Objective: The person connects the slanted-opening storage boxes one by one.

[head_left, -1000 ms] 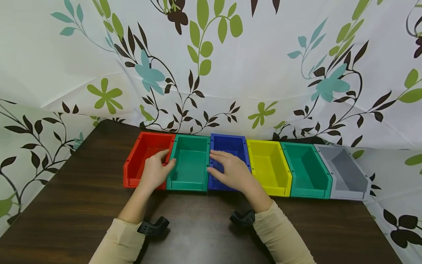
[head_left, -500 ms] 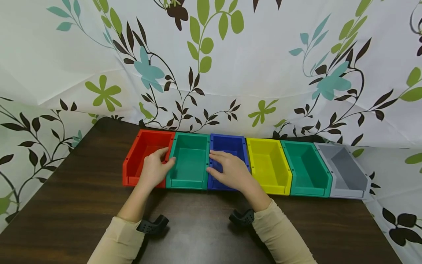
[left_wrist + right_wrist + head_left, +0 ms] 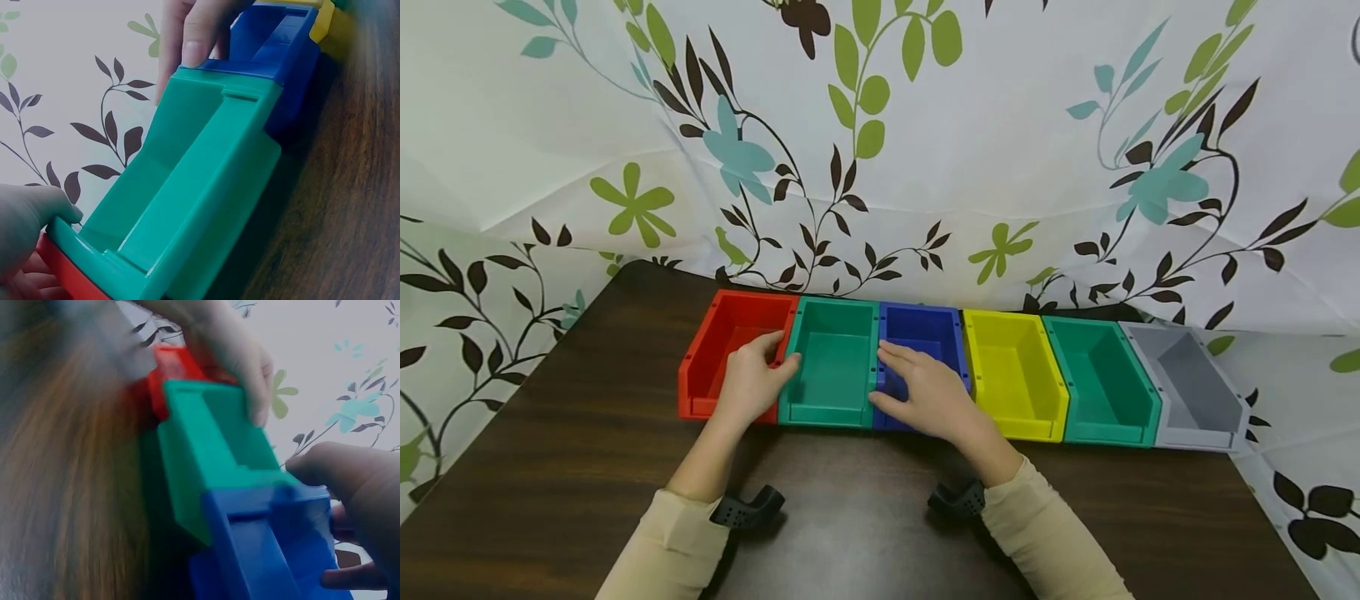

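In the head view my left hand (image 3: 750, 379) is at the wall where the red bin (image 3: 707, 375) meets the left green bin (image 3: 835, 367). Its thumb lies over the green rim, as the left wrist view shows with the green bin (image 3: 169, 187), while its fingers bend down on the red side, gripping the wall. My right hand (image 3: 928, 392) reaches over the blue bin (image 3: 925, 321). Its fairly straight fingers and thumb touch the rim between blue and green, thumb apart from the fingers. In the right wrist view other fingers hang over the blue bin (image 3: 250, 550).
Right of the blue bin, a yellow bin (image 3: 1011, 375), a second green bin (image 3: 1101, 383) and a grey bin (image 3: 1187, 387) continue the row. They stand on a dark wood table (image 3: 550, 467) before a leaf-patterned cloth (image 3: 985, 150). Black wrist devices (image 3: 748, 508) sit by both sleeves.
Both hands and the bins keep their places relative to one another. The head view has shifted slightly, so the cloth pattern sits a little higher.
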### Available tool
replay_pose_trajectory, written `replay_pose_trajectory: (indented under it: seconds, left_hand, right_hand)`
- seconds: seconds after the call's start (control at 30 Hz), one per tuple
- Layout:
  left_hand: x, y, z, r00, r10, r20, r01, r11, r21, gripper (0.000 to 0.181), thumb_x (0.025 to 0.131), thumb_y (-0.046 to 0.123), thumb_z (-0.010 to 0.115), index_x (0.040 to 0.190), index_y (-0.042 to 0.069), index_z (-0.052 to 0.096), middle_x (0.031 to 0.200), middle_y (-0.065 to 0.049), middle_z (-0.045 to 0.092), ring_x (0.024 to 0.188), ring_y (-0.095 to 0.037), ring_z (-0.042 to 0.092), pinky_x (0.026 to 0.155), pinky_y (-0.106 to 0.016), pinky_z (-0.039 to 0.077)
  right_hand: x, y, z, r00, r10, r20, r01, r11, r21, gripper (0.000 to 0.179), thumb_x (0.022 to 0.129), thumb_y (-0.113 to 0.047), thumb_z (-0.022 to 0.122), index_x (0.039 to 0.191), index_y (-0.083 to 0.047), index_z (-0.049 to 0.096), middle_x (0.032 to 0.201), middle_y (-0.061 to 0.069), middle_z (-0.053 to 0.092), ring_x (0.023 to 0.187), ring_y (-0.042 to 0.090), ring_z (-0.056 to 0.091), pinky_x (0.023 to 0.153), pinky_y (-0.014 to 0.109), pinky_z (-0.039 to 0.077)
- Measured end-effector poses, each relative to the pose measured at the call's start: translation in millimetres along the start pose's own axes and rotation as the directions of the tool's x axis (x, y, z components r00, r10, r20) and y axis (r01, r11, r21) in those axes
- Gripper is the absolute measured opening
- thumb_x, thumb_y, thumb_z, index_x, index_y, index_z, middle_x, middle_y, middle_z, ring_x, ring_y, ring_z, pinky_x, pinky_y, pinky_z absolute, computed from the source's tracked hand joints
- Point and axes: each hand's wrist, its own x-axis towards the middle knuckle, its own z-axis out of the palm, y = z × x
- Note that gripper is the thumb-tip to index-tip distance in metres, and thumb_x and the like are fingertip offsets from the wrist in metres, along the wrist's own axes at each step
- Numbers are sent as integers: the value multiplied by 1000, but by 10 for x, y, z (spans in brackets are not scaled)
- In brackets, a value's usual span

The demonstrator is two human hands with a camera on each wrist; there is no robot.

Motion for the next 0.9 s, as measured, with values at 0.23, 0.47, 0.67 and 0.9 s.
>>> replay_pose_trajectory:
  seconds: [0.23,0.47,0.67,0.9]
  left_hand:
    - [-42,-21,7,998,-55,-32,54,998,-34,48,90,22,61,129,-5,54,119,-25,63,106,-37,62,90,-50,51]
    - [-22,5,-19,995,-66,-76,64,998,-26,46,91,22,59,129,-4,54,118,-24,63,103,-36,62,88,-50,52]
    - [-43,-6,15,993,-90,-76,89,996,-20,45,91,21,58,128,-4,54,118,-24,63,102,-36,62,88,-49,52]
    - [-33,12,-31,990,-100,-95,99,995,-14,44,90,19,58,127,-5,55,115,-25,64,98,-37,62,84,-50,53]
  right_hand:
    - [-14,27,-53,1000,13,20,-15,997,69,65,89,-53,55,138,-11,49,145,3,46,132,24,46,109,43,37]
    - [-53,237,-322,981,182,-66,-166,965,205,61,90,-46,58,137,-8,50,144,8,47,134,29,43,109,49,35]
    - [-217,527,-508,914,404,-37,-387,896,218,65,92,-47,53,142,-6,42,145,15,44,135,35,39,109,52,34]
    - [-428,800,-676,769,638,-41,-634,769,82,72,93,-49,49,142,2,38,142,27,43,127,46,42,100,59,39]
